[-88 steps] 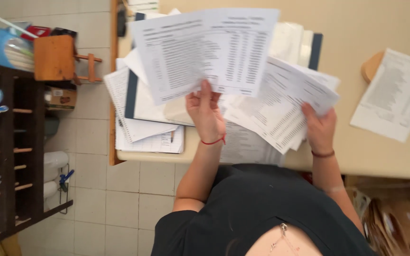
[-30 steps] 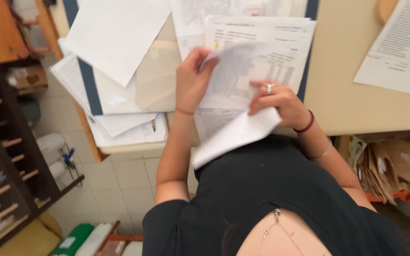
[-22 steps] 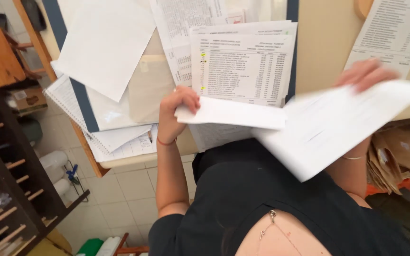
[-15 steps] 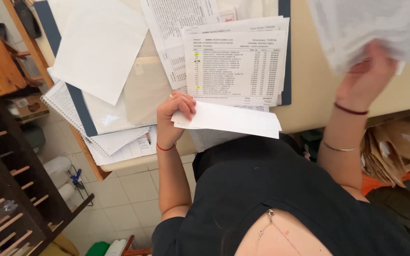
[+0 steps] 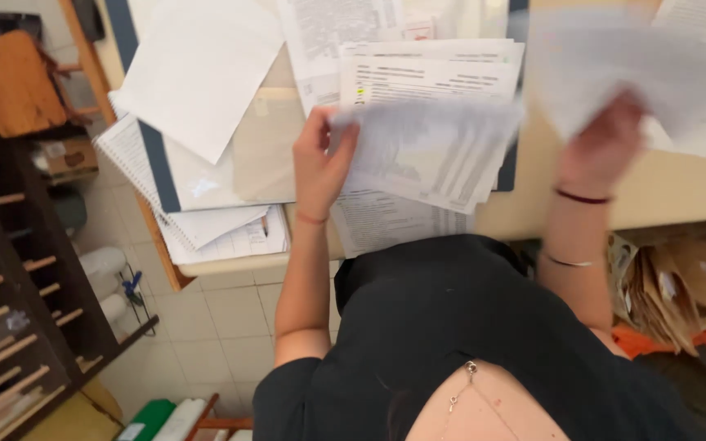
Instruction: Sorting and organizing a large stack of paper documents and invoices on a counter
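My left hand (image 5: 320, 163) grips the left edge of a few printed sheets (image 5: 431, 151), lifted slightly off the paper pile on the beige desk (image 5: 680, 192). Further right, my right hand (image 5: 606, 139) is raised over the desk and pinches another bundle of printed sheets (image 5: 639, 69), blurred by motion. Under both lie more printed pages (image 5: 386, 224), a blank white sheet (image 5: 198, 73), a spiral notebook (image 5: 136, 155) and a dark blue folder edge (image 5: 145, 122). My black top fills the bottom of the view.
A dark wooden rack with pegs (image 5: 10, 310) stands at the left, a wooden board (image 5: 10, 82) above it. White containers (image 5: 104, 265) sit on the tiled floor. Crumpled brown paper bags (image 5: 672, 282) lie under the desk at the right.
My right hand swung its sheets from the pile up and out to the right. My left hand kept its hold and raised the sheets a little.
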